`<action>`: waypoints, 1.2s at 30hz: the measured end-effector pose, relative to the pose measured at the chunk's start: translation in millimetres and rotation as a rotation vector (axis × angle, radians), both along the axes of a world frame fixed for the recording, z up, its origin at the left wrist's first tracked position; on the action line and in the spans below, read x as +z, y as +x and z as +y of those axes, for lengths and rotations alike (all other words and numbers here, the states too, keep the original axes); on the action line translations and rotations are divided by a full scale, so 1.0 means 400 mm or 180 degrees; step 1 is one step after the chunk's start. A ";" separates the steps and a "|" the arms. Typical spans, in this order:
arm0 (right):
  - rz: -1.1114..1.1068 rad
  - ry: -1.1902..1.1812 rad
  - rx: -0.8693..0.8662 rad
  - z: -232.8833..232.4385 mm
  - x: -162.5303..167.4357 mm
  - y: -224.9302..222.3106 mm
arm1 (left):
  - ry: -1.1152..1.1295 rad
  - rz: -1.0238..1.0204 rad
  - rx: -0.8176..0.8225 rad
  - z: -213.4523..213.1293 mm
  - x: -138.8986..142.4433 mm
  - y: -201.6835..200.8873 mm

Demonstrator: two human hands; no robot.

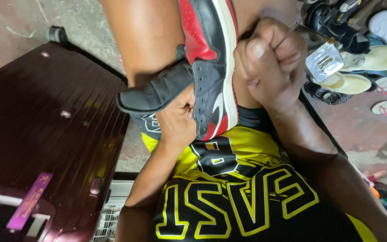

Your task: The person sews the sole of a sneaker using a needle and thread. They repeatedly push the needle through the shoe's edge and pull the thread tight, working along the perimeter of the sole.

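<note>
A red, black and grey high-top sneaker (209, 67) lies across the person's lap, wedged against a bare thigh (146, 36), its white sole edge turned toward the right hand and its grey tongue (155, 94) flopped out to the left. The left hand (178, 121) is tucked into the shoe's opening from below, fingers hidden inside, so it grips the shoe from within. The right hand (272, 62) is balled into a tight fist just beside the sole, clenched around a thin thread or needle that shows only as a fine line near the knuckles; which of the two it is cannot be told. Below the hands spreads a black and yellow jersey (242, 197). A dark maroon hard-shell suitcase (45, 134) stands on the floor to the left, and a heap of sandals and shoes (359, 58) lies at the upper right corner of the floor, behind a shiny metal piece (323, 62).
</note>
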State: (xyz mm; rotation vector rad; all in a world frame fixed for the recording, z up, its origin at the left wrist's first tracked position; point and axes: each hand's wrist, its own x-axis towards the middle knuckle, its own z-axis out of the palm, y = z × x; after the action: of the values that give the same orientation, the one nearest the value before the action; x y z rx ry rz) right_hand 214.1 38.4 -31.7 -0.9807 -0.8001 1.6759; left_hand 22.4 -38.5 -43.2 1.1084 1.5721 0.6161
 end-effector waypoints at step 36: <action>-0.3563 0.1981 0.0961 -0.064 0.148 0.065 | -0.0756 -0.3082 0.0405 0.009 -0.004 -0.072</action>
State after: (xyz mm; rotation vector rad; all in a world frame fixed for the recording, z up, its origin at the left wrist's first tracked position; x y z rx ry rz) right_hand 240.1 12.9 27.3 -1.3408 -2.1254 0.8509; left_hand -6.2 -34.7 -44.9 0.3992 0.8306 0.8538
